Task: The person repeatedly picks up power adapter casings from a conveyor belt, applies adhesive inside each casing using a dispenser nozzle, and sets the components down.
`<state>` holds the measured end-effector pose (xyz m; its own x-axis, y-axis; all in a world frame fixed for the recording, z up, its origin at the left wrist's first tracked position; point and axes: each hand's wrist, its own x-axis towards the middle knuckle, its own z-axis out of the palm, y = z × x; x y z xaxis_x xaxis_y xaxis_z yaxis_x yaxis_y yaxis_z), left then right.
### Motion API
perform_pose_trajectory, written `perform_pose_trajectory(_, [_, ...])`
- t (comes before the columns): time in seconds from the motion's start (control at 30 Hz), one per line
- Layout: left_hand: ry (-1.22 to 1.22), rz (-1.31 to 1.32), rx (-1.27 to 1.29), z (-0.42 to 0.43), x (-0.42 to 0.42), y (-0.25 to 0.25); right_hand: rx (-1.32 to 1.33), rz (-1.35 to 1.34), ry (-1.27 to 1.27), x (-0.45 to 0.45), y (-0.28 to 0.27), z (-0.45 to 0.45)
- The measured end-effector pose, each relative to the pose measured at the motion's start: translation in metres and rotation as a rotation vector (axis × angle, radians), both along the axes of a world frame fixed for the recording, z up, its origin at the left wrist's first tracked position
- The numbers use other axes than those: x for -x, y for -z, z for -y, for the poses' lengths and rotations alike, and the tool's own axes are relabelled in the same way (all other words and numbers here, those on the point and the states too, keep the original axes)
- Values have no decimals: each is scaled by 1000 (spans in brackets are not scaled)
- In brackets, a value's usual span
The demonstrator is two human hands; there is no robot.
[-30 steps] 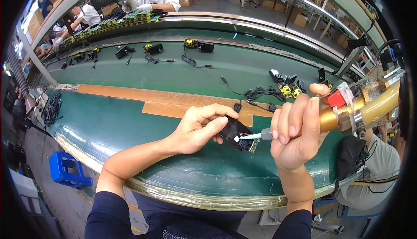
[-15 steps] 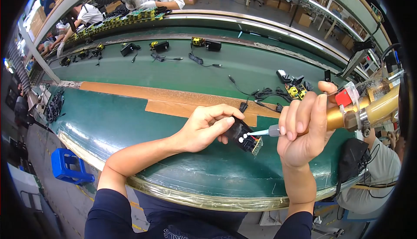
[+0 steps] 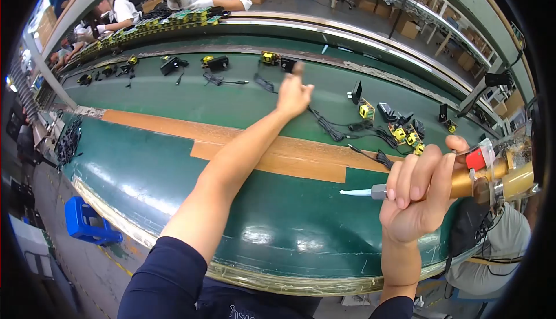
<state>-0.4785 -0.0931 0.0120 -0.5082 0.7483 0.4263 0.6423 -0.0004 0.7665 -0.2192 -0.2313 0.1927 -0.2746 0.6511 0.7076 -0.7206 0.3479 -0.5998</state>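
Observation:
My left hand (image 3: 294,94) reaches out over the green belt with a finger stretched forward and the thumb apart. Its fingertips are at a black adapter housing (image 3: 287,64) and partly cover it; whether they touch it cannot be seen. A yellow-topped circuit board (image 3: 269,57) lies just left of that housing, and its black cord (image 3: 264,84) runs below. My right hand (image 3: 418,194) is wrapped around a glue dispenser (image 3: 462,183) with a gold barrel. The pale blue nozzle (image 3: 356,192) points left above the green work surface, touching nothing.
Several opened adapters with cords (image 3: 399,128) lie on the belt at the right. Another black housing (image 3: 356,90) stands nearby. An orange-brown strip (image 3: 272,159) edges the green work surface (image 3: 174,174). Co-workers sit across the belt beside stacked circuit boards (image 3: 156,29). A blue stool (image 3: 90,220) stands lower left.
My left hand has let go of the glue-dotted black housing and moved up and forward to another adapter. A black housing and board now lie on the belt at right. The dispenser shifted slightly right.

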Motion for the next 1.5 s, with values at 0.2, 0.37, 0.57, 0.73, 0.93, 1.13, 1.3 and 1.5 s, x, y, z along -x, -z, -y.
perform_pose_trajectory(0.2, [-346,-209,93,-29,11,5,27,20,9,3,2,-2])
perform_pose_trajectory(0.37, [-223,10,178,-22,22,-2,1,24,12,8,4,-2])
perform_pose_trajectory(0.57, [-66,460,-148,23,12,-12,-11,-2,-26,10,3,6])
perform_pose_trajectory(0.73, [116,450,-266,132,-1,-47,-7,-25,-66,10,-1,17])
perform_pose_trajectory(0.93, [345,612,-133,245,-54,-96,4,-37,-120,14,-4,27])
perform_pose_trajectory(1.13, [480,779,9,287,-85,-116,81,-42,-160,9,-16,46])
perform_pose_trajectory(1.3, [565,851,-4,294,-102,-133,88,-19,-195,6,-27,57])
perform_pose_trajectory(1.5, [578,849,-102,296,-106,-141,99,-15,-230,8,-31,59])
